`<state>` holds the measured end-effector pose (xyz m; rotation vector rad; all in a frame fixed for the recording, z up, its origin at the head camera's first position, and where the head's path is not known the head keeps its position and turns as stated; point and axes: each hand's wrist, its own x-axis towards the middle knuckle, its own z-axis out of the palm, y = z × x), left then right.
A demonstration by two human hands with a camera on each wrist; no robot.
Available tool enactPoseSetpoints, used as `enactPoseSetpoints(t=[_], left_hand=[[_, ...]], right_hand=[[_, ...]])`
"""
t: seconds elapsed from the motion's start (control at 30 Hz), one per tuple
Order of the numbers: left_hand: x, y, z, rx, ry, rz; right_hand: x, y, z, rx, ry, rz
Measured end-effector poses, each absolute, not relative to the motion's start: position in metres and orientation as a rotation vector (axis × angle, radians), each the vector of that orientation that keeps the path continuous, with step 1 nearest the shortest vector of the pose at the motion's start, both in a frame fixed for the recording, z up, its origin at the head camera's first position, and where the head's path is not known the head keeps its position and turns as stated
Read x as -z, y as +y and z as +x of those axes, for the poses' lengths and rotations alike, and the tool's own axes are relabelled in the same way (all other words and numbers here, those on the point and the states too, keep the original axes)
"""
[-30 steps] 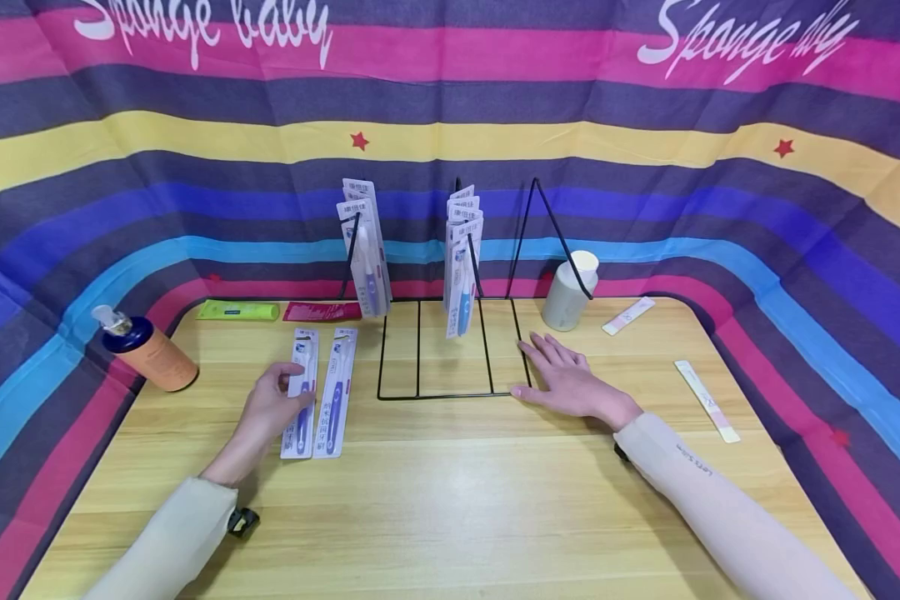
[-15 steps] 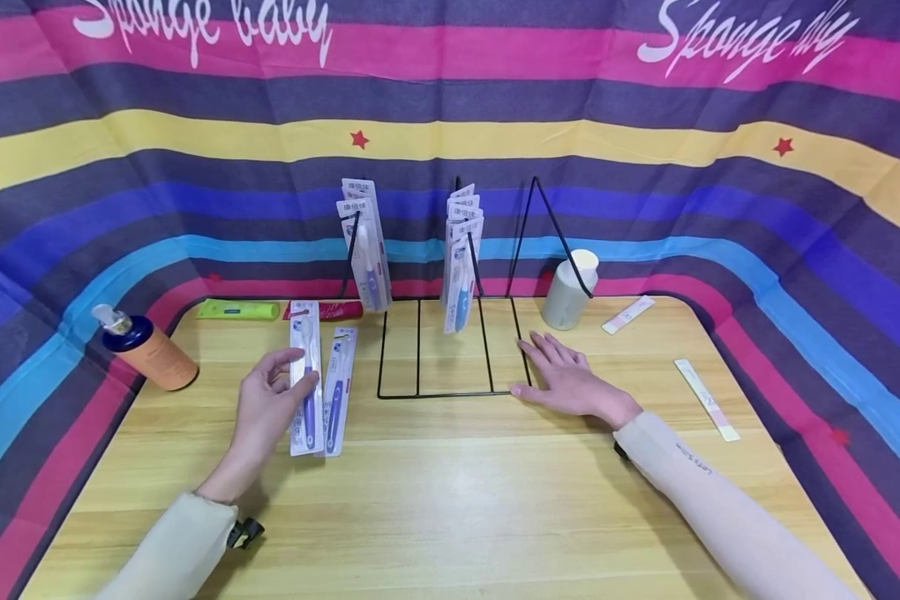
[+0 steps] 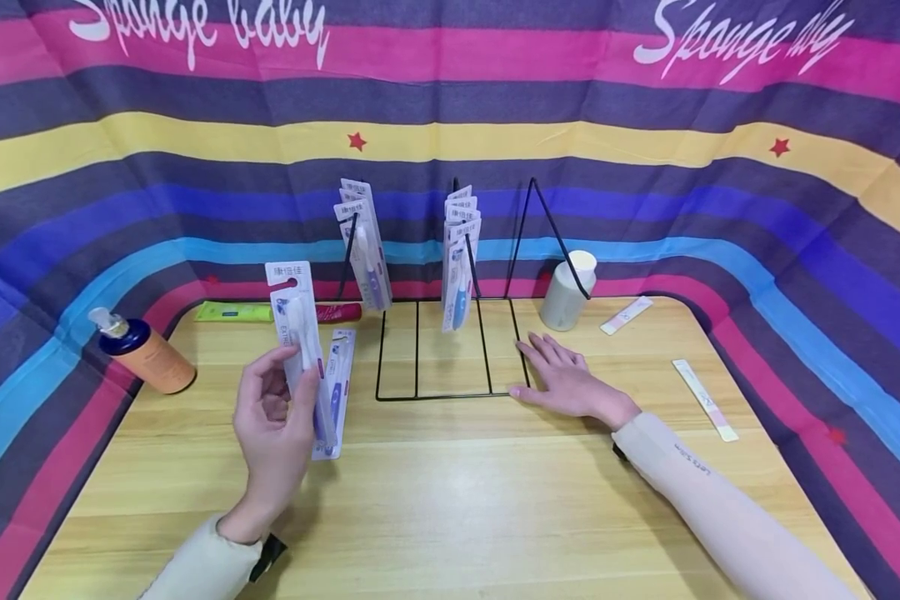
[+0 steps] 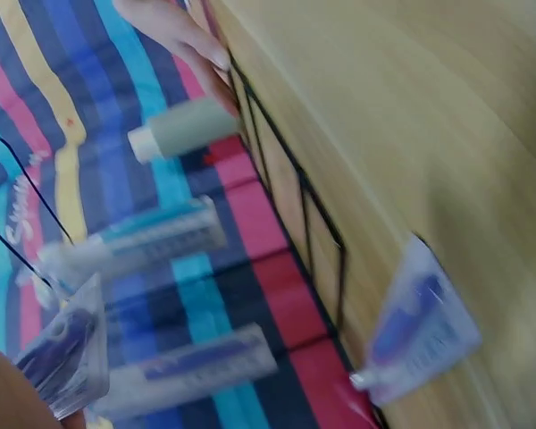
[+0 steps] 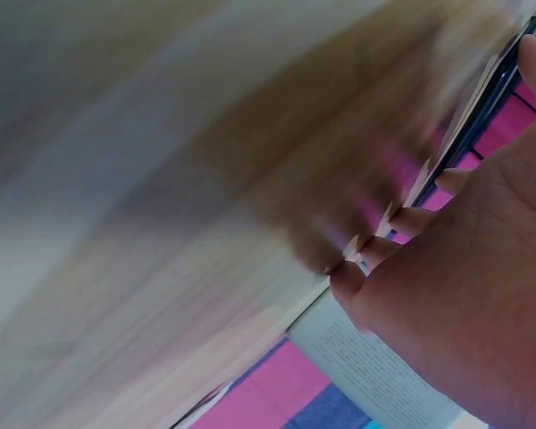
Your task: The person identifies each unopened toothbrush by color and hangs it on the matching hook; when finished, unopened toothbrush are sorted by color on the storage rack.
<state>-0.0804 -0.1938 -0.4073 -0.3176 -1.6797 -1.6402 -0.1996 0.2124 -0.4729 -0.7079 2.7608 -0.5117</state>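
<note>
My left hand (image 3: 273, 429) pinches a packaged toothbrush (image 3: 297, 315) between thumb and fingers, raised above the table with its hanging hole at the top. Behind it, partly covered, another purple packaged toothbrush (image 3: 341, 360) lies flat on the wood. My right hand (image 3: 573, 383) rests with fingers spread at the right side of a black wire rack (image 3: 450, 397), touching its base. On the rack hang a stack of purple packaged toothbrushes (image 3: 363, 250) at left and a stack of blue ones (image 3: 461, 267) in the middle. The left wrist view is blurred.
A green tube (image 3: 232, 312) and a red tube (image 3: 339, 312) lie along the back edge. An orange pump bottle (image 3: 153, 358) leans at left. Behind the rack's right arm is a white-capped bottle (image 3: 565, 296). Two paper sachets (image 3: 627, 315) lie at right.
My left hand has lifted the left packaged toothbrush off the table and tilted it upright, moving it slightly right over the other one. My right hand stays in place.
</note>
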Motion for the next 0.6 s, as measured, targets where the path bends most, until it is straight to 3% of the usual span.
enactPoseSetpoints(t=[0.23, 0.6], left_hand=[[0.413, -0.174, -0.074, 1.585, -1.557, -0.493], [0.423, -0.169, -0.089, 1.618, -1.642, -0.517]], right_hand=[[0.475, 0.213, -0.201, 0.513, 2.768, -0.717], [0.476, 0.214, -0.201, 0.508, 2.764, -0.711]])
